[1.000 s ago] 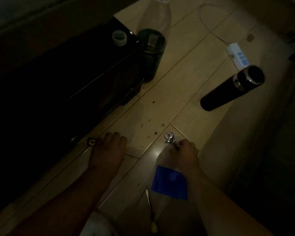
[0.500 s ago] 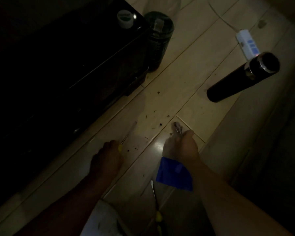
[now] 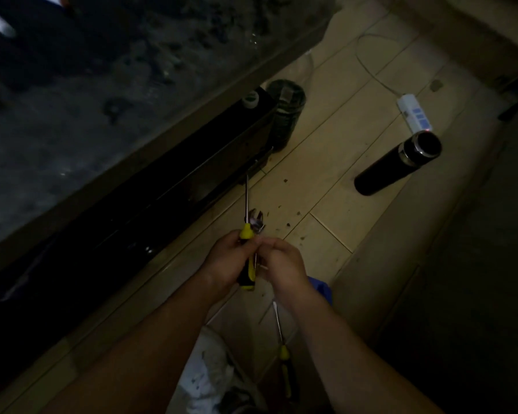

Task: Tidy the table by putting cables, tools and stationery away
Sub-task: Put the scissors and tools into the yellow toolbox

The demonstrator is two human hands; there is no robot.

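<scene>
Pretty dark shot, but here's what's visible. Both hands are up together over the pale plank-patterned surface (image 3: 335, 162), nearly touching each other. The left hand (image 3: 226, 259) is wrapped round the handle of a yellow-and-black screwdriver with a long thin steel shaft (image 3: 246, 231). The shaft points up and away from the knuckles towards the glossy black box (image 3: 192, 186). The right hand (image 3: 283, 262) has its fingers curled in on a small silver adjustable wrench (image 3: 257, 222). Only the head shows, poking out just above the fingertips and right beside the screwdriver's yellow collar, and the rest is hidden in the grip.

Below the right forearm a second yellow-and-black screwdriver (image 3: 284, 358) lies flat on the surface. A bit of blue sheet (image 3: 323, 289) peeks out from behind the right wrist. Under the left forearm there's a crumpled white cloth (image 3: 205, 380).

Well beyond the right hand, up and to the right, a black cylindrical flask with a steel rim (image 3: 392, 171) lies on its side. Just past it sits a white power strip with blue switches (image 3: 415, 117), with its thin white cable (image 3: 364, 59) looping off. Straight ahead of the hands a dark green bottle (image 3: 286, 121) stands by the black box's corner, and a white cap (image 3: 249, 100) sits on that box.
</scene>
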